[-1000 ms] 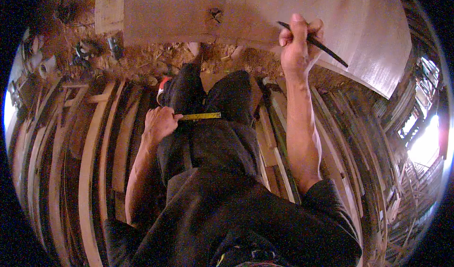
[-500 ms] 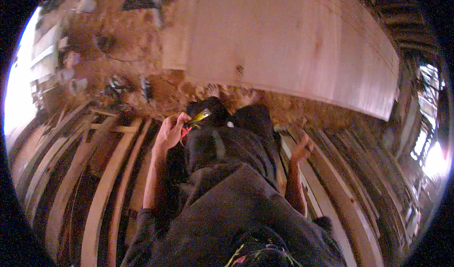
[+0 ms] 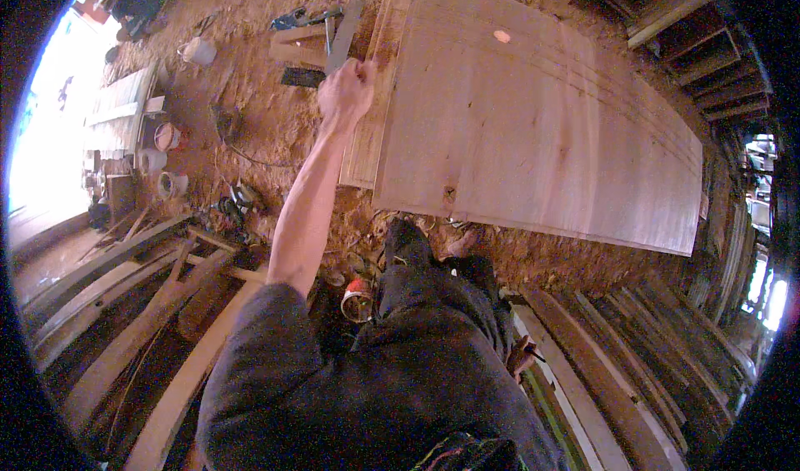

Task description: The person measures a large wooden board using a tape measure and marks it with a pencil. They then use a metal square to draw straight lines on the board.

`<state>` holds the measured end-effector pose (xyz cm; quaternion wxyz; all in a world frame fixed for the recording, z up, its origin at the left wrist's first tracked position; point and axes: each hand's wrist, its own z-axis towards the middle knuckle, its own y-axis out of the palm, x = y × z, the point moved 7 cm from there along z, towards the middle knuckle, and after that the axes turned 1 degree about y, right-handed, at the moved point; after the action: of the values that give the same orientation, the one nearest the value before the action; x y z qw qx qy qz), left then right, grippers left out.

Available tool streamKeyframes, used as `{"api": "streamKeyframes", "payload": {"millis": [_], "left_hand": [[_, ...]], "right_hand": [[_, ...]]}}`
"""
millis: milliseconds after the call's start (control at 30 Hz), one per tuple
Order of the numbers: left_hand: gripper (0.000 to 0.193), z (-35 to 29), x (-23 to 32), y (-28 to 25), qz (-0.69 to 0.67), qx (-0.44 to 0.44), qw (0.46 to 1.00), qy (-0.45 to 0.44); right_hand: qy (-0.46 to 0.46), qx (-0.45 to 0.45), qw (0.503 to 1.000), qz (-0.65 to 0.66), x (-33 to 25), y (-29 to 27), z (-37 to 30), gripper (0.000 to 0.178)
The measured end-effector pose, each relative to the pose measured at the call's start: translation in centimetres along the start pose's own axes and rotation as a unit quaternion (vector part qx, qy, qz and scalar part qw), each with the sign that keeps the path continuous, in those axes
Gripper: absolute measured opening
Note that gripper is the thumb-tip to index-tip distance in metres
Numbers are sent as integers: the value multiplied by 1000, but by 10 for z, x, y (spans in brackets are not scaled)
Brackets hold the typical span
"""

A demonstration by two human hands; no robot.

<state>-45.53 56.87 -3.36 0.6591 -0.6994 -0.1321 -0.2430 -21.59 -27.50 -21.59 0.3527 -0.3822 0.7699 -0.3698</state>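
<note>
My left hand (image 3: 346, 92) reaches far forward, its fingers closed at the left edge of a wide wooden panel (image 3: 533, 137). Whatever those fingers hold, if anything, is hidden. Down by my right hip is my right hand (image 3: 521, 358), partly covered by my clothing. A thin dark stick, perhaps a pencil (image 3: 537, 353), pokes out from its closed fingers. The panel lies low in front of my feet, with a narrower board (image 3: 360, 167) along its left side.
Left of the panel, tools and wood pieces (image 3: 304, 46) lie on the brown ground, with a white bucket (image 3: 198, 51) farther left. Long timber planks (image 3: 583, 371) flank me on both sides. A red and white container (image 3: 358, 300) stands by my left leg.
My left hand has swung from my waist, where it held a yellow tape measure, forward to the panel's left edge. My right hand has dropped back toward my hip. The view has shifted.
</note>
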Motion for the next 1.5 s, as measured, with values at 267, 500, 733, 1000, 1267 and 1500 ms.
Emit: {"api": "streamKeyframes", "payload": {"millis": [267,500,733,1000,1267,1500], "left_hand": [[51,122,17,110,87,108,985,105],[67,139,-96,64,170,-64,963,197],[78,128,-158,25,308,-238,896,212],[53,66,-105,-50,270,-155,921,234],[54,-103,16,-49,200,-54,962,176],[57,-240,65,68,91,-247,920,289]], "right_hand": [[59,-5,998,16,57,-21,-37,29],[164,-7,986,36,110,-29,-98,30],[185,-8,980,70,115,-13,-94,32],[-62,92,963,247,-15,-27,22,36],[-241,-134,930,242,-238,47,-49,24],[-211,-386,846,301,-360,107,-204,16]]}}
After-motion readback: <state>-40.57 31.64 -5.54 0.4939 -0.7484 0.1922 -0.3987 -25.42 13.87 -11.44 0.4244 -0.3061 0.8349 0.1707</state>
